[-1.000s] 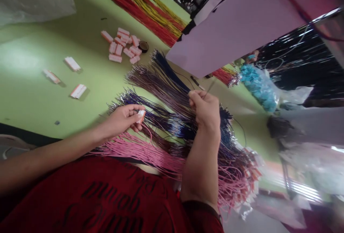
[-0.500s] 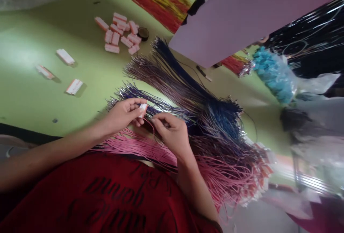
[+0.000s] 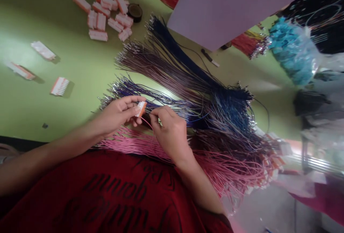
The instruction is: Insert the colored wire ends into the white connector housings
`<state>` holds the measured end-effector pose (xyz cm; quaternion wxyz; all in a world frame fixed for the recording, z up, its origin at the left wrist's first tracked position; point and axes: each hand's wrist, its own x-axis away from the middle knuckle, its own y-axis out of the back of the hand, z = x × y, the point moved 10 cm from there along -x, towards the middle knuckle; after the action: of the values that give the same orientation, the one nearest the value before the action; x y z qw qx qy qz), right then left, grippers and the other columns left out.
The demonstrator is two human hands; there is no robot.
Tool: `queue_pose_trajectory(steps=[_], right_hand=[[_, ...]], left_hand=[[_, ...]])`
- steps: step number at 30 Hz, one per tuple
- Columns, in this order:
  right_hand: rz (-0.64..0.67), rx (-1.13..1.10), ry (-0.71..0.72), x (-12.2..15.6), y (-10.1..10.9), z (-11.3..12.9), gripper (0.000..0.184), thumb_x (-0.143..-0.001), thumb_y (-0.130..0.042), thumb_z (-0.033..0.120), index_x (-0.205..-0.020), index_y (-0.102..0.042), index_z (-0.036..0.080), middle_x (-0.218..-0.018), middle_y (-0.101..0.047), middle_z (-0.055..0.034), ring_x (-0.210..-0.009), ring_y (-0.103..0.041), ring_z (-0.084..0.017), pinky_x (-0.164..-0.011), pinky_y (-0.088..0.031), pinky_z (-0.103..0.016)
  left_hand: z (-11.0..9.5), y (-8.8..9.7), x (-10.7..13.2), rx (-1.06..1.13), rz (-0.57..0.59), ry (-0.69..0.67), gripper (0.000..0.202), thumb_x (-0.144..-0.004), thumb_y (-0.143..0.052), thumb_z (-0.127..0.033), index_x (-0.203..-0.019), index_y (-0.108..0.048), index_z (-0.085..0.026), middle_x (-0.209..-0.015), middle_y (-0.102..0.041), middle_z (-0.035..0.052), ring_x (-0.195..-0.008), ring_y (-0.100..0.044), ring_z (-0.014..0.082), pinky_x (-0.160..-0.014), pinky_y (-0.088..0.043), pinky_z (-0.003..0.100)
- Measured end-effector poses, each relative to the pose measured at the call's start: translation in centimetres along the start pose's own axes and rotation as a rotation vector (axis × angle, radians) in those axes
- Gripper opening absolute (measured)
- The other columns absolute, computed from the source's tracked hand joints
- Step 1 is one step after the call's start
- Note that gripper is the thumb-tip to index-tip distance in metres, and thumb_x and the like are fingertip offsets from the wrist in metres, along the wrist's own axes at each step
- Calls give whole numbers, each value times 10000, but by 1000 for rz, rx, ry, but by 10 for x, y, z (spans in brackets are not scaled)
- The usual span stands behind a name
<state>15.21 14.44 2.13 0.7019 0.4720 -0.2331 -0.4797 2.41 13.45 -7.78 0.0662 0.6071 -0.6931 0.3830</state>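
My left hand (image 3: 116, 113) pinches a small white and orange connector housing (image 3: 141, 108) over the wire bundles. My right hand (image 3: 170, 131) is closed in a pinch just right of the connector, holding a thin wire end against it. Below both hands lies a fan of pink wires (image 3: 134, 145). Purple wires (image 3: 129, 90) with silver terminals spread just above my left hand. Brown wires (image 3: 150, 64) and dark blue wires (image 3: 172, 47) fan out farther up the green table (image 3: 40, 111).
A pile of several white and orange connector housings (image 3: 107, 14) lies at the upper left, with three loose ones (image 3: 59, 86) to the left. A small dark round cap (image 3: 134, 10) sits beside the pile. A lilac board (image 3: 228, 4) covers the top. A bag of blue parts (image 3: 290, 57) is at the right.
My right hand came down from the brown wires with a wire and now meets the connector held by my left hand. The view has shifted downward.
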Motion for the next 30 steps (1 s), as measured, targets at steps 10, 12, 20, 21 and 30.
queue_pose_trajectory(steps=[10,12,20,21,30], right_hand=[[-12,177,82,-1,-5,13,296,-1048,-526,77,-841,-701,197,-815,-731,-41,-723,-639,-158,-662,-413,-279],[-27,199,96,-1,-5,15,297,-1056,-521,79,-850,-705,188,-810,-729,-45,-718,-641,-161,-660,-413,-286],[-69,225,145,0,-4,20,307,-1057,-521,76,-841,-701,197,-796,-727,-32,-706,-629,-152,-658,-408,-279],[-74,213,154,0,-4,20,307,-1060,-522,79,-841,-704,194,-801,-730,-33,-704,-630,-149,-656,-409,-278],[6,119,121,-4,-19,16,249,-1062,-552,109,-938,-754,187,-848,-752,-53,-721,-656,-151,-678,-446,-273]], left_hand=[[-4,-3,0,-8,27,-38,538,-731,-983,-365,-1160,-726,-166,-724,-736,-19,-593,-682,137,-525,-516,226],[-4,-3,0,-16,27,-46,538,-731,-983,-368,-1159,-725,-167,-730,-736,-21,-593,-679,134,-527,-516,228],[-5,-2,1,-17,4,-23,532,-710,-980,-366,-1128,-725,-159,-684,-717,-30,-563,-647,126,-522,-505,238],[-5,-2,1,-14,2,-18,526,-708,-979,-358,-1123,-725,-160,-679,-713,-33,-559,-643,125,-521,-503,238],[-3,-1,0,-43,-19,8,456,-752,-948,-343,-1113,-740,-157,-710,-704,-20,-569,-629,125,-526,-513,250]])
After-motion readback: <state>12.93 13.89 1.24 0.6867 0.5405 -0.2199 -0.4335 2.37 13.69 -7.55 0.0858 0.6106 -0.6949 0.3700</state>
